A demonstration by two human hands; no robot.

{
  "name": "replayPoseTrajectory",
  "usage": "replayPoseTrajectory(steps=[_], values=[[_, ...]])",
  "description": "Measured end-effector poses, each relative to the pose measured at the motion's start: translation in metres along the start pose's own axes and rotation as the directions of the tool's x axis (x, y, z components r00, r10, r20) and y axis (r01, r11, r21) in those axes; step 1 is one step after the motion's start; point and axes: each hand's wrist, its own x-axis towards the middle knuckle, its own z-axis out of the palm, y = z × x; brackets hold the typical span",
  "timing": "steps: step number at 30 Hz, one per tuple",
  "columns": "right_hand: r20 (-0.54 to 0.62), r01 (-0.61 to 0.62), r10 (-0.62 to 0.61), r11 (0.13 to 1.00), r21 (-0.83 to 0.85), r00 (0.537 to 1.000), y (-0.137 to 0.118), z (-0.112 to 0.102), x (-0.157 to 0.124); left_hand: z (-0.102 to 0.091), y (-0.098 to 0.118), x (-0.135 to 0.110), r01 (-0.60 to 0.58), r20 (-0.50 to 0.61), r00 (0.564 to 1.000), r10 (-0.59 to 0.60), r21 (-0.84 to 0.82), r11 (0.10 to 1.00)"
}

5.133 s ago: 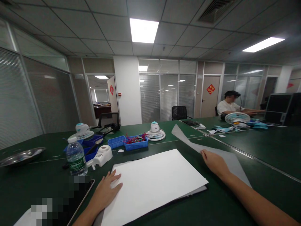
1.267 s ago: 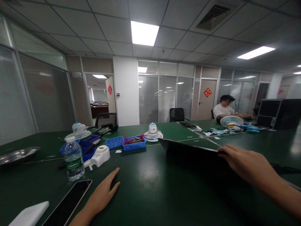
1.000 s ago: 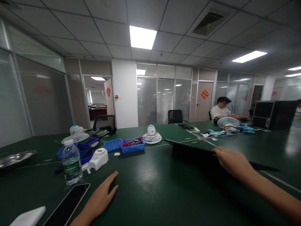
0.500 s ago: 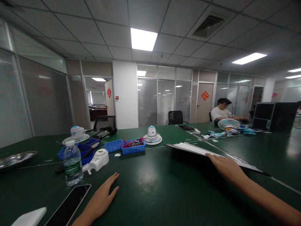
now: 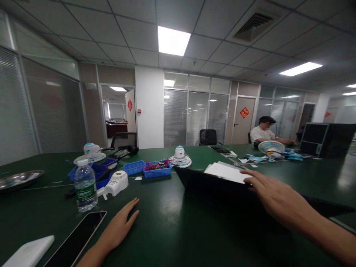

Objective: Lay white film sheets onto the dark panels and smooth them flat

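My right hand (image 5: 274, 194) grips the near edge of a dark folder (image 5: 217, 189), which is tilted above the green table. White paper (image 5: 224, 171) shows behind the folder's edge, by my fingertips; my thumb is hidden. My left hand (image 5: 119, 224) lies on the table at the lower left with its fingers apart and nothing in them. Just left of it is a smartphone (image 5: 79, 235) with a dark screen. Beyond that hand lies a white plastic housing (image 5: 117, 183) with slots.
A water bottle (image 5: 85, 189) stands by the phone, with a white slab (image 5: 30, 252) nearer. Blue bins (image 5: 158, 173), one holding red wires, and a small white fan (image 5: 180, 157) stand farther back. A person (image 5: 265, 132) sits at the far right beside a black computer case (image 5: 314, 139).
The folder has come closer to me and tilted more steeply, its dark side now facing me. My right hand moved with it; my left hand stays on the table.
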Motion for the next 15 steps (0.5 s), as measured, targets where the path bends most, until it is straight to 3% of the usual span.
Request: replayPoseTrajectory(steps=[4,9,12,15], values=[[0.116,0.201,-0.215,0.972,0.119,0.970,-0.059,0.003,-0.016,-0.003,0.002,0.002,0.034,-0.113,0.992,-0.053,-0.165,0.986],[0.091,0.391,-0.425,0.884,0.255,0.901,-0.127,0.032,-0.028,-0.011,0.000,0.000,0.031,-0.182,0.981,-0.074,-0.231,0.972],[0.144,0.348,-0.440,0.837,0.422,0.886,-0.141,0.058,-0.024,-0.015,0.001,-0.002,0.017,-0.189,0.980,-0.057,-0.206,0.978],[0.246,0.168,-0.320,0.856,0.489,0.915,-0.118,0.090,-0.010,-0.017,0.006,-0.002,0.021,-0.158,0.987,-0.031,-0.067,0.998]])
